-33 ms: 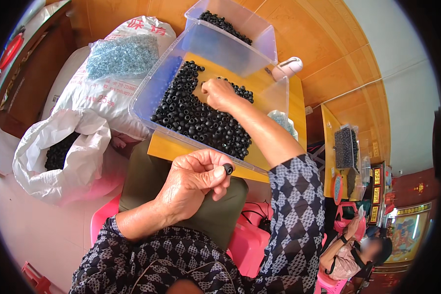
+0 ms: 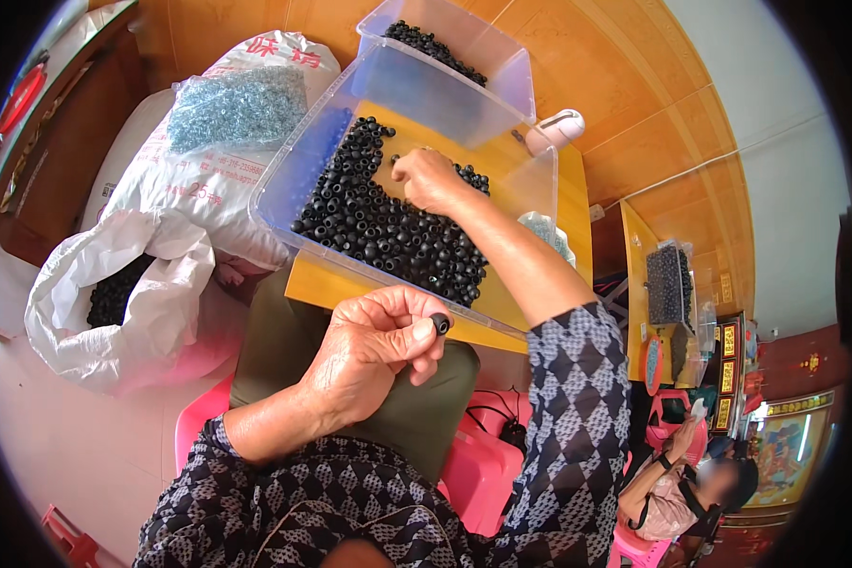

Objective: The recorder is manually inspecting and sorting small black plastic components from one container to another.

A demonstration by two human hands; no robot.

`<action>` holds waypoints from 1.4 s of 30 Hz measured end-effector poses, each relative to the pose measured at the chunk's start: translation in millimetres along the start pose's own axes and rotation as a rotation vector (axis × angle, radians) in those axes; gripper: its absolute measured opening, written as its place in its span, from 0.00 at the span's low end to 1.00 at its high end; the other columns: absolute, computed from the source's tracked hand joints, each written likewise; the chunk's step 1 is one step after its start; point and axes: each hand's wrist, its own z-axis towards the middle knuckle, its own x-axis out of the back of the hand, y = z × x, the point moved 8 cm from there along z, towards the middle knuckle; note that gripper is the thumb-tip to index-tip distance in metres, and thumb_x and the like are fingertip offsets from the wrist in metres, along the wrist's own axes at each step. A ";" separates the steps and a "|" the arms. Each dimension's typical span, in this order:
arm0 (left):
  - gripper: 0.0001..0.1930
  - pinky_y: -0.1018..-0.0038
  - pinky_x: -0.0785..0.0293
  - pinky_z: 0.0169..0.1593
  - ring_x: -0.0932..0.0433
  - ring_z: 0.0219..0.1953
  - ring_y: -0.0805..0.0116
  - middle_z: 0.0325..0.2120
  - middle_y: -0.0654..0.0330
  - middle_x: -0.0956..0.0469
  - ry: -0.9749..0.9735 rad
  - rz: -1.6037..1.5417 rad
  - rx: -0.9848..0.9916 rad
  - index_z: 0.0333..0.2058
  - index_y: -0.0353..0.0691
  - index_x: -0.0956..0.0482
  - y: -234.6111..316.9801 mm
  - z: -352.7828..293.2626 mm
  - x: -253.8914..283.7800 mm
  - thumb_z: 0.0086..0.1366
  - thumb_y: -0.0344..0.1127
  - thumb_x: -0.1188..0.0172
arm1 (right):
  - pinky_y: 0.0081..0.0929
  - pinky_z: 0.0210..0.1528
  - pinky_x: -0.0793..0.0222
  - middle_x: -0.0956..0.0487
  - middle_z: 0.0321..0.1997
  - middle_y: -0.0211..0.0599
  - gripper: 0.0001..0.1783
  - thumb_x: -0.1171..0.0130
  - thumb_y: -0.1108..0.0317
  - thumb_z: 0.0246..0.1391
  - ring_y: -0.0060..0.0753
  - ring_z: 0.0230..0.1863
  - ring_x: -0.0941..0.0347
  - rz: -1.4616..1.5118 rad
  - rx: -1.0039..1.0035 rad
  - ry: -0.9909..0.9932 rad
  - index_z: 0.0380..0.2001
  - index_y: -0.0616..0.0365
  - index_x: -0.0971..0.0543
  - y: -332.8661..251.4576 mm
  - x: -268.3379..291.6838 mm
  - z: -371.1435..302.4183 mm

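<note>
My left hand [image 2: 369, 355] is closed over my lap, with a small black hollow cap [image 2: 440, 324] pinched between thumb and fingers. The cap's round opening faces outward. My right hand [image 2: 431, 182] reaches into a clear plastic bin [image 2: 279, 194] on a yellow table [image 2: 317, 284]. Its fingers are curled down near the bin's floor, beside many loose black caps [image 2: 379, 222]. One dark cap shows right at the fingertips; whether they grip it is hidden.
Behind stands a second clear bin [image 2: 516, 71] with black pieces. To the left are a bulging white sack [image 2: 213, 175], a bag of bluish clear pieces [image 2: 237, 109] and an open white bag [image 2: 175, 275]. A pink object [image 2: 554, 133] lies at the far right; another person [image 2: 667, 492] sits beyond.
My right hand and forearm have shifted slightly to the right inside the bin, and a dark cap now shows at the fingertips. The left hand stays put with its cap.
</note>
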 end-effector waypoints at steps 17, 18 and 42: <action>0.06 0.78 0.38 0.23 0.32 0.20 0.74 0.22 0.59 0.27 0.064 0.119 0.007 0.32 0.33 0.26 -9.8 -5.0 0.1 0.60 0.31 0.44 | 0.16 0.27 0.31 0.21 0.28 0.42 0.09 0.42 0.76 0.47 0.22 0.26 0.26 1.193 -0.347 0.146 0.33 0.69 0.24 -29.9 93.3 -142.2; 0.06 0.78 0.38 0.23 0.32 0.20 0.74 0.22 0.59 0.27 0.059 0.120 0.007 0.32 0.33 0.26 -9.8 -5.8 -1.0 0.60 0.31 0.44 | 0.16 0.28 0.31 0.21 0.28 0.42 0.09 0.42 0.76 0.47 0.22 0.26 0.26 1.227 -0.329 0.191 0.34 0.68 0.24 -34.6 98.6 -150.1; 0.05 0.79 0.39 0.23 0.32 0.21 0.75 0.22 0.61 0.26 0.080 0.116 0.083 0.33 0.37 0.25 -30.5 -12.9 0.8 0.59 0.31 0.43 | 0.14 0.36 0.32 0.25 0.32 0.31 0.06 0.40 0.81 0.46 0.18 0.34 0.30 1.184 -0.164 0.527 0.31 0.64 0.22 -91.9 108.0 -235.7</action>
